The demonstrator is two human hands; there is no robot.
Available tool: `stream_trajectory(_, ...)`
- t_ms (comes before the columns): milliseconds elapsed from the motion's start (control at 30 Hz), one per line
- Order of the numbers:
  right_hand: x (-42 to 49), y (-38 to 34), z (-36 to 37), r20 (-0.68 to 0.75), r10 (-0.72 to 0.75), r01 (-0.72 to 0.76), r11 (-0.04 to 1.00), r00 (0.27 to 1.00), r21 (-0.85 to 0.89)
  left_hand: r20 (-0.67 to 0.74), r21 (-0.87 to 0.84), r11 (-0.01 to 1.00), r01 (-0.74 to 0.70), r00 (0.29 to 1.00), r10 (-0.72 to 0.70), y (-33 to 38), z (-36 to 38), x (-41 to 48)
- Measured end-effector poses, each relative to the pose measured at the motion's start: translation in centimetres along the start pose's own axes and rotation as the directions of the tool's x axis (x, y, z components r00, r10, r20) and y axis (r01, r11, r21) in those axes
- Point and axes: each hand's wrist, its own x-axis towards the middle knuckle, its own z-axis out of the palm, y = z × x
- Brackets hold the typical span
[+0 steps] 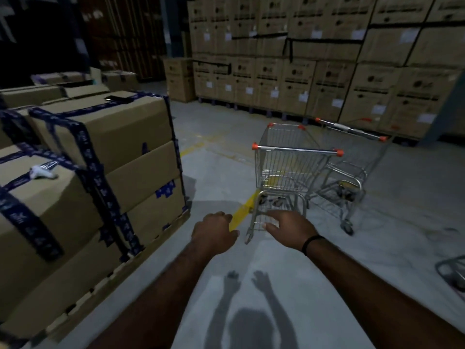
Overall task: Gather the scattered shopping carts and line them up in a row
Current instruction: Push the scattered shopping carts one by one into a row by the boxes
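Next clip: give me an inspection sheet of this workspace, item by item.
Surface: grey concrete floor with a yellow line.
Job's things: near cart; second cart behind it to the right, angled differently.
Clutter: white object on a taped box; wire frame at right edge, maybe another cart.
Hands: left hand fingers curled, right hand spread; both hold nothing.
Cables: nothing seen.
Surroundings: stacked cartons behind.
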Motion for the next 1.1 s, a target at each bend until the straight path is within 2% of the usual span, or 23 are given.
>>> stream_trajectory(233, 5.5, 2.1, -1.9, -0.069, 0.131, -0.126, 0.989, 0.989, 0.075, 0.019, -0.040, 0.991, -0.125, 0.992, 0.125, 1.1, -1.4, 9.5)
stream_trajectory(367, 8.9, 5.6, -3.1, -0.129, 0.151, -0.151, 0.988, 0.980, 0.013, 0.002, -0.018, 0.977, -0.212, 0.977, 0.212, 3.6, -1.7, 14.7)
stream_trajectory(500, 13.2, 9.8, -4.2, -0.162, 0.141, -0.146, 0.989, 0.977, -0.018, -0.019, -0.026, 0.970, -0.240, 0.971, 0.240, 6.1, -1.9, 20.4)
stream_trajectory(700, 21.4, 17.2, -7.6, -0.187, 0.112, -0.119, 0.992, 0.976, -0.028, -0.063, -0.007, 0.970, -0.241, 0.969, 0.240, 10.7, -2.3, 30.5)
stream_trajectory(867, 27.2, 22.8, -11.8, -0.184, 0.057, -0.071, 0.995, 0.981, -0.070, -0.083, -0.020, 0.987, -0.161, 0.984, 0.159, 14.1, -3.1, 37.9)
stream_trajectory(967, 30.5, 25.6, -13.5, -0.202, 0.026, -0.036, 0.998, 0.979, -0.048, -0.078, -0.058, 0.990, -0.132, 0.989, 0.127, 14.9, -2.8, 41.8)
stream_trajectory(1100, 34.6, 28.5, -13.6, -0.151, 0.028, -0.033, 0.999, 0.988, -0.029, -0.060, -0.087, 0.989, -0.118, 0.992, 0.113, 15.0, -2.0, 46.1)
